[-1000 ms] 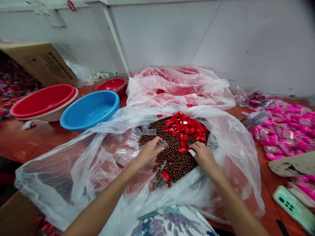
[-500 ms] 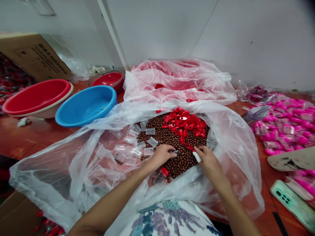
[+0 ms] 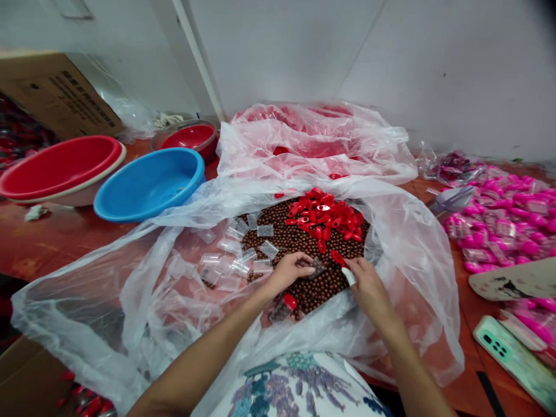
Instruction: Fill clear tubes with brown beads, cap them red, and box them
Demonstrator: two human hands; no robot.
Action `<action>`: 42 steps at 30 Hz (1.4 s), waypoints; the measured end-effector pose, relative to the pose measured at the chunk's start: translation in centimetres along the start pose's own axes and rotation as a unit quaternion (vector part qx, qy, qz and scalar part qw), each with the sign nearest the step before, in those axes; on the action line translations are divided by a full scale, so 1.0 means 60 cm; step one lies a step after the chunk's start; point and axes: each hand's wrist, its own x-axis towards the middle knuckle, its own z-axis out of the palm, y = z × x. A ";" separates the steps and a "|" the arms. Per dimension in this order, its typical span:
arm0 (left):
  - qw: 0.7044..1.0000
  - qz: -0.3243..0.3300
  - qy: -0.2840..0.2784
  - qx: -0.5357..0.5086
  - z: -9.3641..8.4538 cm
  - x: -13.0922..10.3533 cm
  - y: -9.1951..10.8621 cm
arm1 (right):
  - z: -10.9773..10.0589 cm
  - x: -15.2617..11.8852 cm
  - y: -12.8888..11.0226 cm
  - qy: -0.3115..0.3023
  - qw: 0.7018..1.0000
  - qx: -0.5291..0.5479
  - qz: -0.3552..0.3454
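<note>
My left hand (image 3: 293,272) is closed on a small clear plastic container (image 3: 315,268), held low over a heap of brown beads (image 3: 299,240). Facing it, my right hand (image 3: 364,280) pinches a red plastic cap (image 3: 337,258), with white wrapping around one finger. More red caps (image 3: 324,217) are piled on the far side of the beads. Loose clear containers (image 3: 230,263) lie to the left of my left hand. Nearer to me rests a container with a red cap on it (image 3: 284,307). All of this sits on a spread translucent plastic bag (image 3: 403,231).
On the left stand a blue basin (image 3: 150,188), a red basin (image 3: 61,168) and a cardboard box (image 3: 56,95). A second plastic bag (image 3: 317,142) with red pieces lies behind. Pink-capped containers (image 3: 508,217), a scoop (image 3: 454,198) and a phone (image 3: 516,362) are on the right.
The clear container in my left hand has moved slightly right and shows more. My right hand has turned the red cap a little. The view has shifted slightly.
</note>
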 end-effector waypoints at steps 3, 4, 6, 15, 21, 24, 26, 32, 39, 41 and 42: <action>0.998 -0.018 0.007 -0.054 -0.002 -0.001 -0.002 | -0.001 -0.001 -0.004 0.020 0.999 0.048 0.012; 0.997 -0.026 0.007 -0.070 -0.002 -0.002 -0.001 | -0.002 0.000 -0.007 0.027 0.997 0.067 0.023; 0.994 -0.040 0.005 -0.100 -0.002 -0.005 0.004 | -0.007 0.002 -0.015 0.044 0.992 0.111 0.049; 0.972 -0.049 -0.058 -0.221 -0.005 -0.028 0.032 | -0.009 0.015 -0.046 0.049 0.881 0.425 0.201; 0.977 -0.037 -0.059 -0.201 0.002 -0.032 0.033 | -0.010 0.034 -0.066 0.011 0.872 0.449 0.196; 0.979 -0.038 -0.053 -0.193 0.001 -0.034 0.030 | -0.011 0.039 -0.070 -0.005 0.919 0.373 0.125; 0.981 -0.040 -0.051 -0.185 -0.001 -0.037 0.030 | -0.011 0.040 -0.071 -0.003 0.949 0.306 0.083; 0.981 -0.021 -0.085 -0.174 -0.005 -0.046 0.041 | -0.008 0.034 -0.070 0.011 0.984 0.175 0.024; 0.985 -0.016 -0.088 -0.150 -0.005 -0.052 0.050 | -0.008 0.024 -0.064 -0.004 0.986 0.139 -0.089; 0.987 -0.011 -0.083 -0.137 -0.006 -0.052 0.049 | -0.011 0.021 -0.064 -0.003 0.986 0.141 -0.093; 0.988 -0.005 -0.079 -0.131 -0.006 -0.052 0.049 | -0.012 0.019 -0.065 -0.003 0.985 0.140 -0.098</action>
